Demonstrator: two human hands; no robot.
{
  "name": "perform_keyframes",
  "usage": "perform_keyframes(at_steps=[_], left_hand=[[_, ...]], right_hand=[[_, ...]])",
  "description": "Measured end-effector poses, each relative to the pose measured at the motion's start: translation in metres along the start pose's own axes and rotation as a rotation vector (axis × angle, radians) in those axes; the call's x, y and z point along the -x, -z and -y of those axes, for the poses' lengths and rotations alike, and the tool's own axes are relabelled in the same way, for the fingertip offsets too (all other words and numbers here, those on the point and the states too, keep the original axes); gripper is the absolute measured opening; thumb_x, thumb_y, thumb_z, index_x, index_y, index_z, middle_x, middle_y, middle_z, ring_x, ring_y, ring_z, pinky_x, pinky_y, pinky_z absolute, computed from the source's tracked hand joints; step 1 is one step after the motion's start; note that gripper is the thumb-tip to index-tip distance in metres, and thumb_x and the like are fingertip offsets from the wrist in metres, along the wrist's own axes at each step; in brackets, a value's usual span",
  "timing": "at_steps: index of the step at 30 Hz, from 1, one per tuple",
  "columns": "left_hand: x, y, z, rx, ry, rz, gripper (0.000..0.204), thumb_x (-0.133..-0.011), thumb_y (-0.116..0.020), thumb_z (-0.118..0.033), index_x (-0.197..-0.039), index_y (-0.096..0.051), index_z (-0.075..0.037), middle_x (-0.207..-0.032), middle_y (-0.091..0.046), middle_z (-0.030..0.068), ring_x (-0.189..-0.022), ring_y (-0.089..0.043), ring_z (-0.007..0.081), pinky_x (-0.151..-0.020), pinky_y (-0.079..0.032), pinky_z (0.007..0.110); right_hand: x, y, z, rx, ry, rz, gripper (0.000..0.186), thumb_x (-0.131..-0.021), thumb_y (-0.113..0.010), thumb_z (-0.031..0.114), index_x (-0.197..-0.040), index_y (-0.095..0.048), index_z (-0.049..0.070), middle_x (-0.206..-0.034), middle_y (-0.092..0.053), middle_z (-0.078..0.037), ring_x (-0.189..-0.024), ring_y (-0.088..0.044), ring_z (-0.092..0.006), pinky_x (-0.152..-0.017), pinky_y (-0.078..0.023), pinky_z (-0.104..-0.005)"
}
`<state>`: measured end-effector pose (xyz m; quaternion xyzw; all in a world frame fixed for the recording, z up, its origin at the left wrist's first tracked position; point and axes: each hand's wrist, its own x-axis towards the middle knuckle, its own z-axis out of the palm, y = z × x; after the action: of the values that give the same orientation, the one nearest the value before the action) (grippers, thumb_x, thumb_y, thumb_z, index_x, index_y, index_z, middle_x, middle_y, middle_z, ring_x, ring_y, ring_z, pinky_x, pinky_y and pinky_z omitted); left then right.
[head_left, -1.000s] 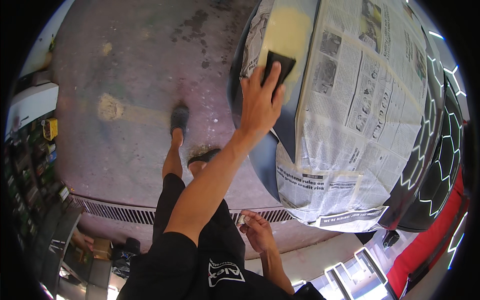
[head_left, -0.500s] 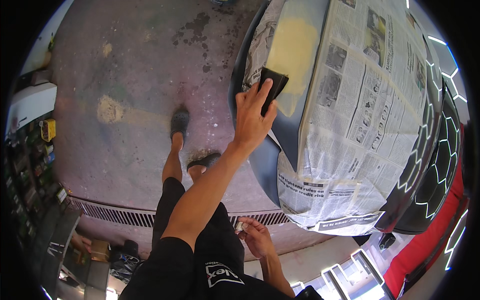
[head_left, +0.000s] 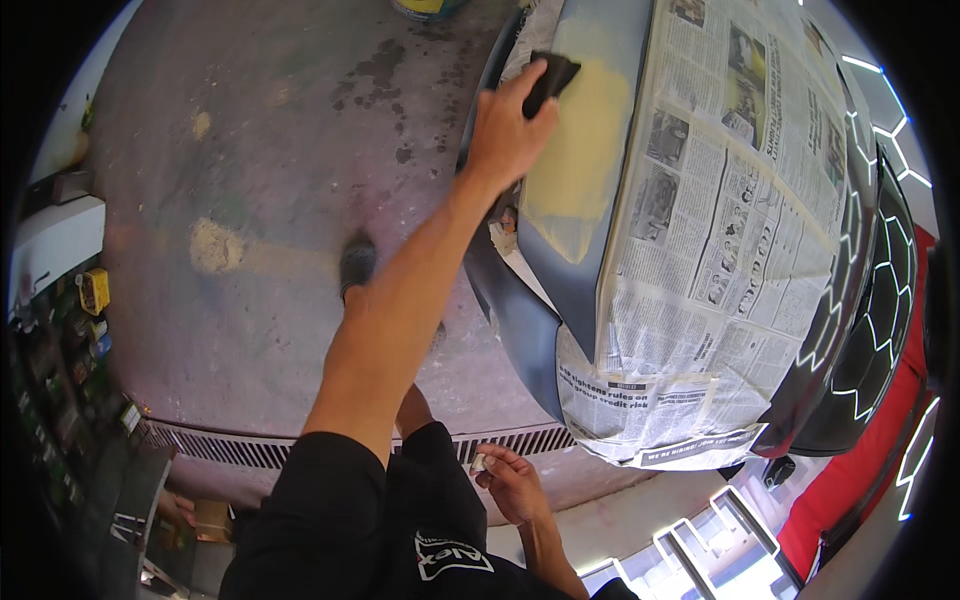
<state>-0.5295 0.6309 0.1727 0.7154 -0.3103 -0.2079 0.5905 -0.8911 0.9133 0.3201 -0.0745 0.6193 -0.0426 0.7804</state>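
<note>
My left hand (head_left: 510, 135) is closed around a dark sanding block (head_left: 548, 82), its arm stretched far out over the car. The block is against the upper left part of a yellow filler patch (head_left: 575, 185) on the grey bodywork (head_left: 580, 285). Blur softens the fingers a little. Low in the picture, close to my body, my right hand (head_left: 515, 487) pinches a small whitish lump (head_left: 480, 462); what it is I cannot make out.
Newspaper sheets (head_left: 720, 250) cover the car right of the patch. A floor grating (head_left: 240, 445) runs behind my feet. Cluttered shelves (head_left: 60, 390) stand at the left, and a yellow-rimmed container (head_left: 430, 8) is at the top edge. A dark car (head_left: 870, 330) is at the right.
My left hand has moved the sanding block up along the filler patch, farther from my body, uncovering the patch's lower end. My right hand has stayed nearly in place.
</note>
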Motion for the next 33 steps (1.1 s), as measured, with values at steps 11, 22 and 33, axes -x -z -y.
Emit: perform_keyframes(at_steps=[11,22,33], left_hand=[[0.097,0.013,0.014,0.063,-0.069,0.095,0.061,-0.096,-0.077,-0.019,-0.154,-0.061,-0.011,-0.149,-0.066,0.0148,-0.132,-0.058,0.0341,-0.115,-0.045,0.046],[0.104,0.009,0.008,-0.016,-0.131,0.046,0.056,-0.100,-0.074,-0.023,-0.154,-0.062,-0.015,-0.148,-0.064,0.0194,-0.128,-0.057,0.0370,-0.108,-0.046,0.046],[0.057,-0.015,-0.028,-0.219,-0.152,-0.068,0.055,-0.102,-0.073,-0.023,-0.154,-0.062,-0.010,-0.126,-0.055,0.0238,-0.117,-0.054,0.0380,-0.105,-0.046,0.047]], right_hand=[[0.001,-0.028,0.007,0.005,0.000,-0.032,0.023,-0.106,-0.068,0.007,-0.127,-0.072,-0.002,-0.105,-0.076,-0.009,-0.093,-0.070,-0.0174,-0.078,-0.049,-0.0291],[-0.002,-0.018,0.009,0.015,0.016,-0.005,0.021,-0.106,-0.067,0.005,-0.126,-0.073,-0.002,-0.105,-0.076,-0.009,-0.091,-0.069,-0.0159,-0.075,-0.049,-0.0277],[0.000,0.012,-0.001,-0.031,0.052,0.059,0.022,-0.105,-0.069,0.008,-0.125,-0.074,0.001,-0.105,-0.077,-0.009,-0.094,-0.071,-0.0193,-0.080,-0.049,-0.0303]])
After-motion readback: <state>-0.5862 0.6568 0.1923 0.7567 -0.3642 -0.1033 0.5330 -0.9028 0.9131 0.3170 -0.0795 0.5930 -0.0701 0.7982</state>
